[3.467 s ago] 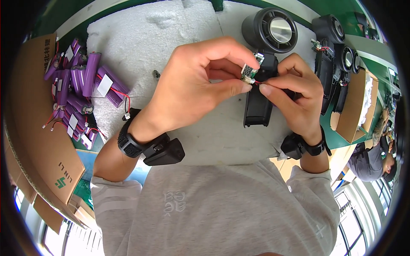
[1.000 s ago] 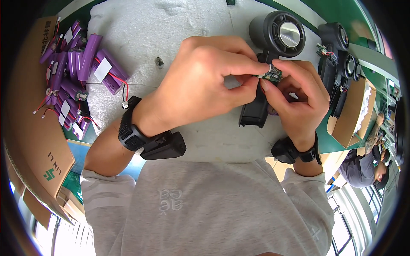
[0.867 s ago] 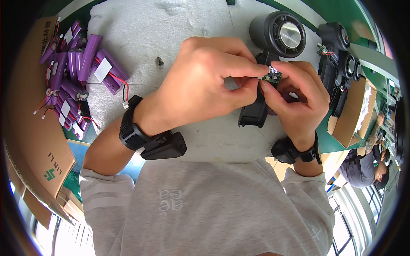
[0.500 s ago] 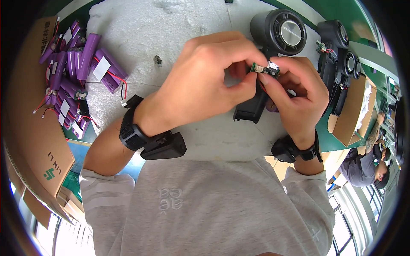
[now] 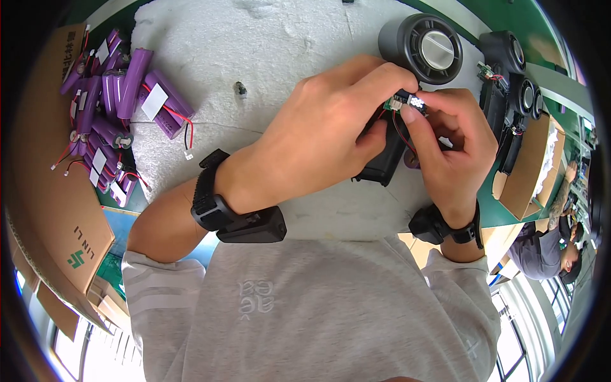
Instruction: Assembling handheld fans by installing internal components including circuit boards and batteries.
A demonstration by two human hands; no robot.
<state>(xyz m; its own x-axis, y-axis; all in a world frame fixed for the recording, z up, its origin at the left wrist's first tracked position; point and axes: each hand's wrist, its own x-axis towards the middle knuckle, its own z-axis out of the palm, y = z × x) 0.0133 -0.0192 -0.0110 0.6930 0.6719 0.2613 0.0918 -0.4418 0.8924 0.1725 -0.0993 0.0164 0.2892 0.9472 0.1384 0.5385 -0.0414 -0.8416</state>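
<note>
While the black housing (image 5: 384, 156) is steadied beneath, a small circuit board (image 5: 402, 102) is pinched between left hand (image 5: 318, 137) and right hand (image 5: 453, 143), seemingly just above the housing's upper end.

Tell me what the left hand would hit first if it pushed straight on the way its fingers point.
The left hand points up and to the right, pinching the small green circuit board. Just beyond lies the round black speaker, probably first, though depth is unclear.
</note>
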